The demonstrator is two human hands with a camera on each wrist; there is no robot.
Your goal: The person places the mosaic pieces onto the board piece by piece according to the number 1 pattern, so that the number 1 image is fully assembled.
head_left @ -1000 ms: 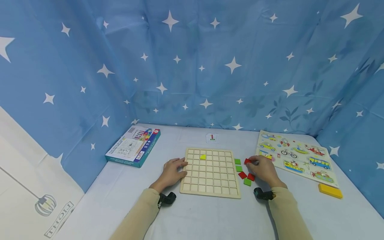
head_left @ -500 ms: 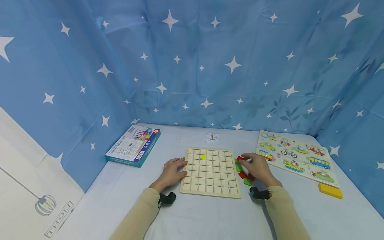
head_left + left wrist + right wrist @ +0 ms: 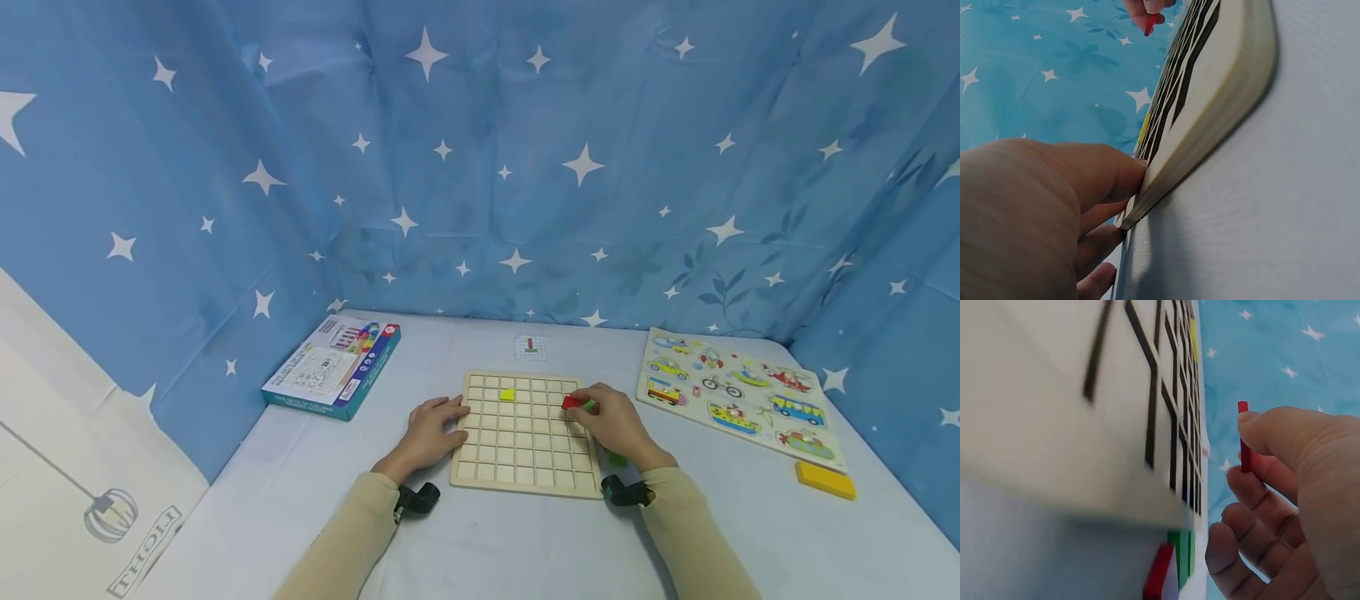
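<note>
While the right hand (image 3: 611, 425) pinches 1 red tile (image 3: 572, 402) above the grid board (image 3: 525, 429) at center frame, the relaxed left hand (image 3: 431, 429) braces its edge. Held edge-up, the tile could catch a divider and skip out.

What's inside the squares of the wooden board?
One yellow tile sits in a square of the wooden board; the others showing look empty. The right hand, pinching a red tile, hides some.
</note>
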